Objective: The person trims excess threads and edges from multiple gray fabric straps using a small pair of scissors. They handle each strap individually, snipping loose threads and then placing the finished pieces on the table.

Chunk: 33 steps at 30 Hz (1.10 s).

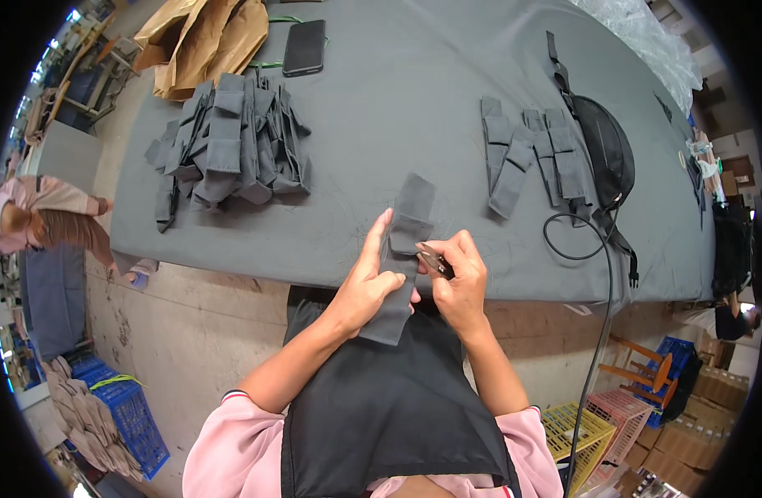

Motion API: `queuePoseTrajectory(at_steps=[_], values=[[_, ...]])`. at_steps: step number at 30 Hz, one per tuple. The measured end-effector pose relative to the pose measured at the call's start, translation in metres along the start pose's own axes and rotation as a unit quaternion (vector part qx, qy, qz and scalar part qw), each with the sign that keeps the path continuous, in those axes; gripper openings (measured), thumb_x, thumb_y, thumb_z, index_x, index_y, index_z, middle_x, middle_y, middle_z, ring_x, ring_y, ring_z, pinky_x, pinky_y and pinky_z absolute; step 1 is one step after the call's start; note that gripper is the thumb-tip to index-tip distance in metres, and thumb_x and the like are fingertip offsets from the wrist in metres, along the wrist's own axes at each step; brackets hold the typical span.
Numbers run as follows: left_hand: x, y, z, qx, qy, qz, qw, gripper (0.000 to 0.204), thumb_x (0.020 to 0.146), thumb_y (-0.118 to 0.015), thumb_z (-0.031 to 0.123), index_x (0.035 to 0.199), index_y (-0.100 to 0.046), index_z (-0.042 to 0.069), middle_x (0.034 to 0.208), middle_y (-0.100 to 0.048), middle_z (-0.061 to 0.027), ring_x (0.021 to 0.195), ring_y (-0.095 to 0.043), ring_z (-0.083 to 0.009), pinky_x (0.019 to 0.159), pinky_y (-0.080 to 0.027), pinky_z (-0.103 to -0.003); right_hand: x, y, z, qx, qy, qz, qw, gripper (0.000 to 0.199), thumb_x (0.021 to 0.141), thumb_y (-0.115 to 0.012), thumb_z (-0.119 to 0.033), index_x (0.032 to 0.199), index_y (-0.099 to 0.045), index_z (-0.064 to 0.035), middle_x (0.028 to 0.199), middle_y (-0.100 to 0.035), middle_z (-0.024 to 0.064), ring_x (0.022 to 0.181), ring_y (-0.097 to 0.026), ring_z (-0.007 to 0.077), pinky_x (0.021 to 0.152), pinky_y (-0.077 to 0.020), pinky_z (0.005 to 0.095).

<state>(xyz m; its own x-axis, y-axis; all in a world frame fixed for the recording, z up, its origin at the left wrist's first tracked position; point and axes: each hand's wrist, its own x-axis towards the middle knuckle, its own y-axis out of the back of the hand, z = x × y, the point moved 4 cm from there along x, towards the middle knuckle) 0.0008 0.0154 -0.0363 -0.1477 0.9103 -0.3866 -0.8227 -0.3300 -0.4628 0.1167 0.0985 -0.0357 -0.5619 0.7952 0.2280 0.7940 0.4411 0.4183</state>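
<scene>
A folded grey fabric strip (413,199) lies slantwise at the table's near edge, its lower end over my black apron (381,398). My left hand (362,289) grips the strip along its left side, thumb across the front and index finger stretched upward. Small dark thread snips (436,261) sit in my right hand (462,286), with their tips at the folded edge in the strip's middle. The right fingers are curled around the snips, and their blades are partly hidden.
A heap of similar grey strips (223,153) lies at left on the grey-covered table (381,100); several more strips (514,170) lie at right beside a black waist bag (603,149). A phone (304,47) and brown paper (202,46) are at the back. A black cable (601,332) hangs over the near edge.
</scene>
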Motion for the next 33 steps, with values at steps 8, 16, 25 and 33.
queuePoseTrajectory(at_steps=[8,16,25,33], values=[[-0.010,0.002,-0.013,-0.026,0.043,0.051,0.997,0.045,0.089,-0.046,-0.001,0.124,-0.020,0.014,0.115,-0.052,-0.0226,0.070,-0.065,-0.0253,0.060,-0.058,-0.035,0.011,0.004,0.005,0.276,-0.120,0.112,0.947,0.008,0.095,-0.048,-0.011,0.091,-0.051,-0.0038,0.080,-0.050,0.0003,0.049,-0.041,0.0029,0.044,-0.0396,0.0206],[-0.008,-0.004,-0.017,0.026,0.020,-0.064,0.997,0.038,0.093,-0.058,0.017,0.123,-0.040,0.002,0.111,-0.059,-0.0131,0.080,-0.065,-0.0189,0.072,-0.054,-0.031,0.017,-0.002,0.003,0.399,-0.233,0.140,0.876,0.011,0.095,-0.053,-0.019,0.097,-0.048,-0.0097,0.068,-0.039,-0.0060,0.044,-0.031,0.0016,0.036,-0.0264,0.0190],[-0.022,-0.011,0.017,0.485,-0.442,0.001,0.755,0.038,0.084,-0.066,0.032,0.069,-0.051,0.001,0.140,-0.039,-0.0164,0.136,-0.028,-0.0366,0.107,-0.025,-0.053,0.024,-0.027,0.023,0.369,-0.265,-0.048,0.889,0.008,0.093,-0.055,-0.013,0.087,-0.057,-0.0079,0.078,-0.053,-0.0036,0.069,-0.046,0.0050,0.064,-0.0371,0.0196],[0.007,0.026,-0.002,0.393,-0.312,0.050,0.864,0.041,0.086,-0.066,0.037,0.078,-0.053,-0.001,0.123,-0.052,-0.0167,0.122,-0.043,-0.0301,0.100,-0.034,-0.041,-0.013,-0.002,0.001,0.253,-0.197,0.040,0.946,0.012,0.087,-0.059,-0.004,0.099,-0.060,-0.0029,0.071,-0.045,-0.0030,0.059,-0.042,0.0047,0.052,-0.0340,0.0195]])
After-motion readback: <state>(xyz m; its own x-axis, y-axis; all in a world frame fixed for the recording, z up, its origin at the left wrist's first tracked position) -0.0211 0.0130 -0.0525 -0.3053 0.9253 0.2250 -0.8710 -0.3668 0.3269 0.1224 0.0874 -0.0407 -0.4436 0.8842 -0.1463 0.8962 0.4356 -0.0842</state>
